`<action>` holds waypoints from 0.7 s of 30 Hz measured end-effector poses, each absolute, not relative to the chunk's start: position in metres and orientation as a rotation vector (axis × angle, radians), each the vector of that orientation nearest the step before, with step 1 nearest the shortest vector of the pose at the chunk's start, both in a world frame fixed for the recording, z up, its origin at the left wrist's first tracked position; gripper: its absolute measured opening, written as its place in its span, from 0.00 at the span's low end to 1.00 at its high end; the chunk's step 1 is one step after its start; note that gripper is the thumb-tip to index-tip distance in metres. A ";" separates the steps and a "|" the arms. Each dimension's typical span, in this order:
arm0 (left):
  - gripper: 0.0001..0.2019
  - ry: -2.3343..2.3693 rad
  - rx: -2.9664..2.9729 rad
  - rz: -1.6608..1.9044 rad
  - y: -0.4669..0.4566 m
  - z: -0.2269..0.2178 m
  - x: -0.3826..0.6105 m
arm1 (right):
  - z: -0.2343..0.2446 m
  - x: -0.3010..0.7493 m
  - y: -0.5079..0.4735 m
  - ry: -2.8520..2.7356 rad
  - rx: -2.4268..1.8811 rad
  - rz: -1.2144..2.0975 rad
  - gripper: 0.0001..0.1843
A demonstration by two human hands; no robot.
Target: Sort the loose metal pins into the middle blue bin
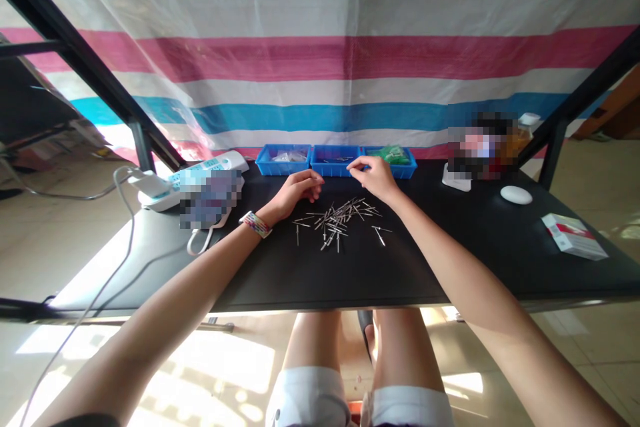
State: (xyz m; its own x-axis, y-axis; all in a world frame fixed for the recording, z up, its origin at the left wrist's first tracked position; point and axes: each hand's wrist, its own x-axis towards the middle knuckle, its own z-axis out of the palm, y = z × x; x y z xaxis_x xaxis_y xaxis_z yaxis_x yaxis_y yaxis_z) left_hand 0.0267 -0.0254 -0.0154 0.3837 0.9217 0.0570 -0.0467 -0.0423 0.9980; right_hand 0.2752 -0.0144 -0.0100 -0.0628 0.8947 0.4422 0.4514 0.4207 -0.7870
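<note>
A loose pile of silvery pop rivets (pixel 343 215) lies on the black table in front of me, with a few stray ones at its sides. My left hand (pixel 296 193), a patterned band on its wrist, hovers at the pile's upper left with its fingers curled in; whatever they hold is hidden. My right hand (pixel 375 177) is at the front of the middle blue bin (pixel 333 169), thumb and fingertips pinched together. Anything in that pinch is too small to make out. Several thin metal pieces show inside the middle bin.
The left blue bin (pixel 283 168) contains clear plastic bags, the right one (pixel 407 169) green material. A power strip (pixel 220 165) with a plugged-in charger and cable is at left. At right are a white oval object (pixel 516 195) and a small box (pixel 575 236).
</note>
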 end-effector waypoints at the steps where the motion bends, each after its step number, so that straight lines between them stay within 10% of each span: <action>1: 0.14 0.863 1.380 0.965 -0.025 -0.015 0.027 | -0.010 0.275 -0.016 -1.767 -1.173 0.586 0.07; 21: 0.14 0.860 1.399 0.934 -0.024 -0.016 0.026 | 0.000 0.300 -0.024 -2.295 -1.342 0.828 0.10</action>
State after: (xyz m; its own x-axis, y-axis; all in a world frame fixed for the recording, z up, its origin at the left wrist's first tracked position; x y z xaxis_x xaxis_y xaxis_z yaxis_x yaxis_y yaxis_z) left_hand 0.0257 -0.0240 -0.0162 0.4070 0.9122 0.0482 -0.0271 -0.0407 0.9988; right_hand 0.3004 -0.0243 -0.0003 -0.4869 0.8734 0.0103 0.6655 0.3786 -0.6432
